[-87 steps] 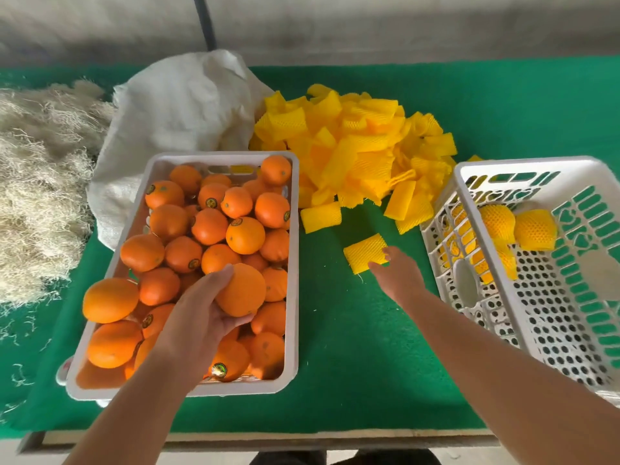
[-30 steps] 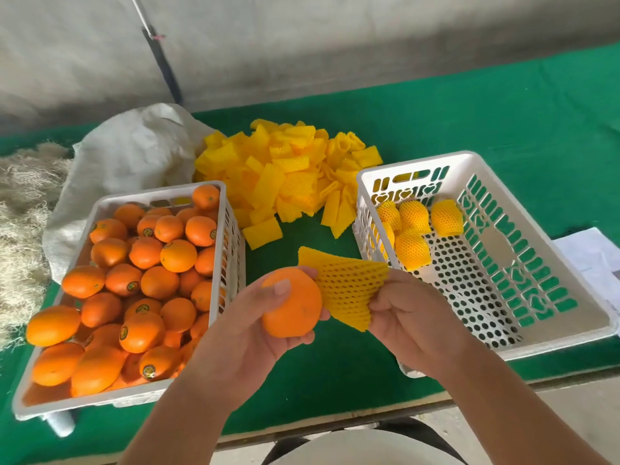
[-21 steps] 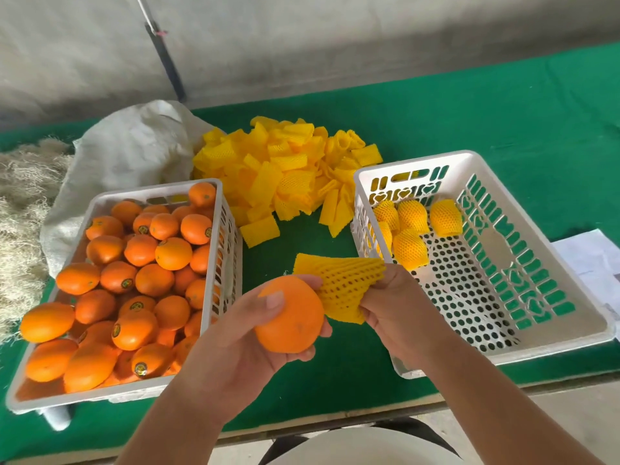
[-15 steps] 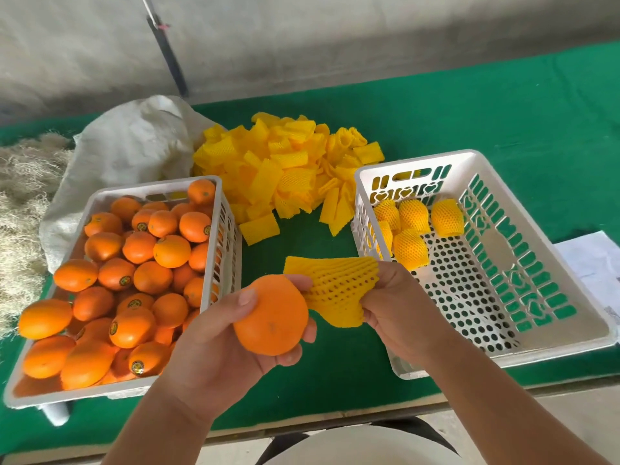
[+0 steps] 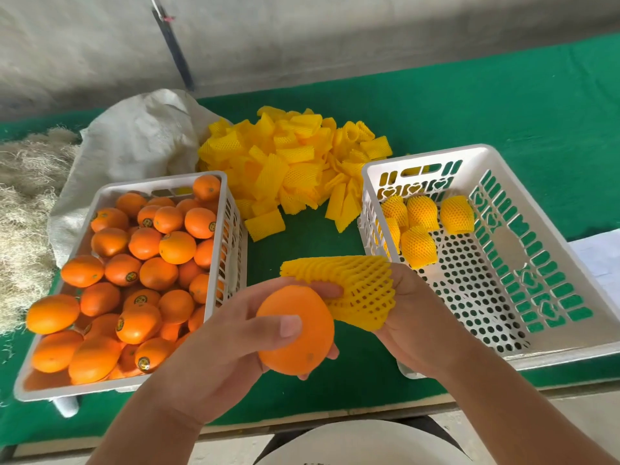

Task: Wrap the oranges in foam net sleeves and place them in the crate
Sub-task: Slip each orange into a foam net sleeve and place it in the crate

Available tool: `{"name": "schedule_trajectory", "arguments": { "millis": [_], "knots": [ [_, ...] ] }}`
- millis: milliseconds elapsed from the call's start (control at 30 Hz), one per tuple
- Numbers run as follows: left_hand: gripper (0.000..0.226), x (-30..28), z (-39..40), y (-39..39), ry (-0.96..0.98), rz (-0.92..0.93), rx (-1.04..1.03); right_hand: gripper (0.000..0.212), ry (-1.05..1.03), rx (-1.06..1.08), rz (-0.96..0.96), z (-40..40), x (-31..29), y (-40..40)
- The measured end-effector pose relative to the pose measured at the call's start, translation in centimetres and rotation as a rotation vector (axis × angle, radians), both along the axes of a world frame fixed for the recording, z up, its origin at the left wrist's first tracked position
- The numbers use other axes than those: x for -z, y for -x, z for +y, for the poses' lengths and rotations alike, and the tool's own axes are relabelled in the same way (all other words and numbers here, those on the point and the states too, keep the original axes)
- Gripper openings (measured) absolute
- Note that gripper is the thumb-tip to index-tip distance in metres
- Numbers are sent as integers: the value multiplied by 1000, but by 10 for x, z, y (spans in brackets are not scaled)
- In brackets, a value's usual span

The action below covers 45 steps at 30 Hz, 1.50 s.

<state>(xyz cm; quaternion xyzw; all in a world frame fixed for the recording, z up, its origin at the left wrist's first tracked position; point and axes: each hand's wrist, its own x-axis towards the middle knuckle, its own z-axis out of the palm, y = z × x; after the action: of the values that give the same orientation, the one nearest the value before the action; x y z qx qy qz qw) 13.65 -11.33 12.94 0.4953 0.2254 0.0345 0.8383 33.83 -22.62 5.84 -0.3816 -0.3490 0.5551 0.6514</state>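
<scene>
Bare orange [image 5: 295, 333] touching stretched-open yellow sleeve [image 5: 355, 290]

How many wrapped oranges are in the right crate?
5, clustered at the crate's far left end: three in a back row, two in front. None seems hidden.

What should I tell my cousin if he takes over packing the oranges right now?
Left hand grips a bare orange.
Right hand holds a foam net sleeve stretched open, right beside the orange; the orange is not inside it yet.
White crate on the right holds about five wrapped oranges at its far end.
Tray on the left is full of unwrapped oranges; spare sleeves are piled behind.
Next: push the orange into the sleeve, set it in the crate, repeat.
</scene>
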Motion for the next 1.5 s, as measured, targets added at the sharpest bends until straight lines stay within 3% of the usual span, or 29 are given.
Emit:
{"name": "schedule_trajectory", "arguments": {
  "millis": [133, 300, 433, 567, 667, 767, 833, 900, 1000, 1133, 1300, 1500],
  "knots": [
    [79, -4, -5, -2, -23, 71, 62, 23, 4, 39, -103, 2, -5, 6],
    [80, -5, -9, -1, -108, 103, 7, 49, 137, 276, -21, 0, 2, 3],
    [87, -5, -7, 7, -227, 141, -36, 31, 159, 361, -129, -3, 6, 1],
    [83, -7, -3, 9, -241, 98, -85, 55, 170, 295, -82, -8, 3, 4],
    [77, -11, 1, 3, -199, 75, -247, 45, 183, 290, -143, -13, -2, 4],
    [62, -7, 2, -8, 51, 121, -514, 11, 188, 283, -333, -20, -16, 7],
    [53, -8, 0, -18, 173, 106, -627, 12, 155, 266, -440, -23, -28, 13],
    [62, -8, -2, -25, 177, 98, -674, 17, 139, 228, -412, -24, -37, 19],
    [63, -4, -8, -23, 90, 74, -666, 31, 100, 247, -437, -24, -37, 26],
    [80, 1, -14, -16, -163, 170, -598, 21, 73, 314, -488, -24, -34, 32],
    [50, -1, -19, -11, -425, 244, -496, 28, 22, 317, -503, -25, -42, 37],
    [48, -5, -22, -9, -512, 270, -451, 25, 17, 346, -530, -26, -47, 45]
  ]
}}
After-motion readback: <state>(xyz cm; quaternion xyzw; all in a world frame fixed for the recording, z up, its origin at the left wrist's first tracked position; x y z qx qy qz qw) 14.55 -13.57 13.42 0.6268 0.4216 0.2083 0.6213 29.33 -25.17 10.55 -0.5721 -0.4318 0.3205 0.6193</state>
